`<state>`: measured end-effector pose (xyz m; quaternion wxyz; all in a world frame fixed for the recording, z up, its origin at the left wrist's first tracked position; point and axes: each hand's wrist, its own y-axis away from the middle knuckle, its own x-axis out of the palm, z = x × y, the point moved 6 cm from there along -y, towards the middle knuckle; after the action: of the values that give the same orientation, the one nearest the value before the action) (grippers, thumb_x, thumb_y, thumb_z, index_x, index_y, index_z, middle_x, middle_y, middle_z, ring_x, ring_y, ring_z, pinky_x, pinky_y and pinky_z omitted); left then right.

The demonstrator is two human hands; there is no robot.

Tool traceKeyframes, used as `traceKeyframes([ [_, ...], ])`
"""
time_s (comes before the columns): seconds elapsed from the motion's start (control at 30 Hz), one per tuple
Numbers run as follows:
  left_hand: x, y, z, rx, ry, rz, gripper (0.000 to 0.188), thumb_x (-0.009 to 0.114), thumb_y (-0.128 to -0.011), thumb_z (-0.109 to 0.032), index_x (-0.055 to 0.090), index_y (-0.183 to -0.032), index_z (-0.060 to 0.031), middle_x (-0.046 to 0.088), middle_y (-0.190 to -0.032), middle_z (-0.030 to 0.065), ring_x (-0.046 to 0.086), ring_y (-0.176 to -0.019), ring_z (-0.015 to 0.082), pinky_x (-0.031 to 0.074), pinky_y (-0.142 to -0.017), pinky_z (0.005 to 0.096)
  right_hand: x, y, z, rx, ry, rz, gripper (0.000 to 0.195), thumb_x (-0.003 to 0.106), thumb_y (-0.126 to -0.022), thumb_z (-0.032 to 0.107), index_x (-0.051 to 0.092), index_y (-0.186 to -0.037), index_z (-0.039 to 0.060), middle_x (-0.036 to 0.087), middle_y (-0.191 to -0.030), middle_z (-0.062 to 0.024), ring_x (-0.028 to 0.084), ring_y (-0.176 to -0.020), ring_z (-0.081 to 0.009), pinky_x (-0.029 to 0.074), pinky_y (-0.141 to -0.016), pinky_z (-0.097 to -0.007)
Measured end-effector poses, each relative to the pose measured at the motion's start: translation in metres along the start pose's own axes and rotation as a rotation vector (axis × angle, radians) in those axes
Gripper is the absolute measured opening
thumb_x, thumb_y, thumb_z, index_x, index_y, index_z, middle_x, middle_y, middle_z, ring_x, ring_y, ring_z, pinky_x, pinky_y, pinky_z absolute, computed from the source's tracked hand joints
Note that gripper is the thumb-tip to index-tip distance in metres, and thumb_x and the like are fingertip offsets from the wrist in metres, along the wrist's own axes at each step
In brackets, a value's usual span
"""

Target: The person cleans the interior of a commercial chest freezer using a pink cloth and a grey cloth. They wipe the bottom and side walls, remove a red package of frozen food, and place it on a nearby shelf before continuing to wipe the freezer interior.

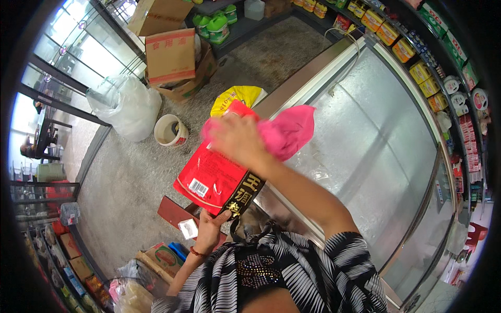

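Observation:
A large red packet [211, 172] with a black and gold side panel and a barcode is held in front of me. My left hand [211, 227] grips its lower corner, thumb on the face. Blurred by motion, my right hand [236, 137] presses a pink cloth [291, 131] against the packet's upper part. One end of the cloth hangs out to the right, over the edge of a glass-topped counter [375, 113]. The fingers of the right hand are partly hidden in the cloth. Behind the packet lies a yellow bag [236, 98] bearing print.
A white bucket [171, 131], a clear plastic sack [125, 107] and stacked cardboard boxes [172, 56] stand on the floor ahead left. A reddish wooden stool [174, 211] is by my left hand. Shelves with yellow boxes [420, 74] line the right.

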<state>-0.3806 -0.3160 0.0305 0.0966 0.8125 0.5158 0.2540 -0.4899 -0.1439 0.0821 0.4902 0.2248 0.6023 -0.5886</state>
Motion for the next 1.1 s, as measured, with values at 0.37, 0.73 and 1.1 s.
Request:
traceKeyframes([
  [0.37,0.027,0.001,-0.121,0.658,-1.124,0.143,0.042,0.066,-0.075,0.001,0.063,-0.116,-0.0086,0.058,-0.082,0.0062,0.057,-0.073,0.0210,0.049,-0.067,0.0343,-0.107,0.068,-0.223,0.839,-1.131,-0.776,0.037,0.057,-0.094,0.032,0.061,-0.113,0.0001,0.065,-0.101,-0.0039,0.059,-0.085,-0.0089,0.048,-0.075,-0.0225],
  [0.73,0.040,-0.010,-0.088,1.145,-1.721,0.129,0.022,0.063,-0.070,-0.016,0.065,-0.090,-0.0092,0.049,-0.075,0.0008,0.052,-0.074,0.0155,0.039,-0.063,0.0299,-0.077,0.042,0.048,-0.050,-0.362,0.043,0.042,0.065,-0.075,0.032,0.059,-0.113,0.0154,0.051,-0.130,-0.0019,0.048,-0.116,-0.0245,0.040,-0.089,-0.0412],
  [1.1,0.016,-0.031,-0.096,1.054,-1.516,0.102,0.020,0.062,-0.068,-0.007,0.067,-0.088,-0.0078,0.061,-0.083,0.0012,0.056,-0.075,0.0173,0.042,-0.064,0.0321,-0.027,0.027,0.017,0.018,-0.155,0.028,0.034,0.062,-0.075,0.040,0.064,-0.102,0.0187,0.053,-0.125,-0.0003,0.047,-0.109,-0.0235,0.037,-0.086,-0.0411],
])
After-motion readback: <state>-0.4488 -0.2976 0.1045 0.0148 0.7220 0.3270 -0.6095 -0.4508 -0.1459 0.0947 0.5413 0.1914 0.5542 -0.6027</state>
